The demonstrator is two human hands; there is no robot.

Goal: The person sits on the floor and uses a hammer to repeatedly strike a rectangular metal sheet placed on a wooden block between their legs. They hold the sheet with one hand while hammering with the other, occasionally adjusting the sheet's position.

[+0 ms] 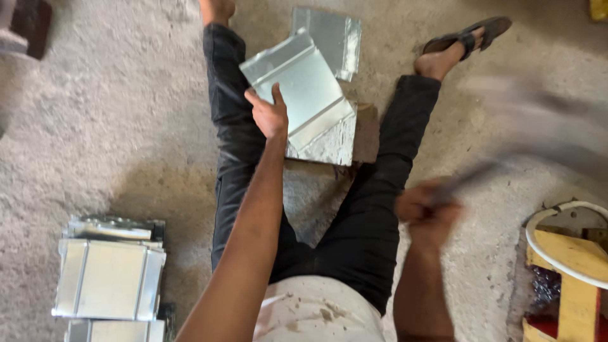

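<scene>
Two hands: left hand [268,116] fingers pinch shiny folded metal sheet [297,85], right hand [428,214] grips blurred hammer [500,158]

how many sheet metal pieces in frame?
At least 5: one under the left hand on the block, one on the floor beyond it, three stacked at lower left. More may be hidden in the stack.

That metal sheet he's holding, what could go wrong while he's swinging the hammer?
1. The left hand holds the sheet right on the block, so a missed blow could hit its fingers.
2. The sheet's thin edges could cut the bare hand if it jumps.
3. The hammer in the right hand is blurred mid-swing; his legs lie either side of the block, one foot only in a sandal.
</scene>
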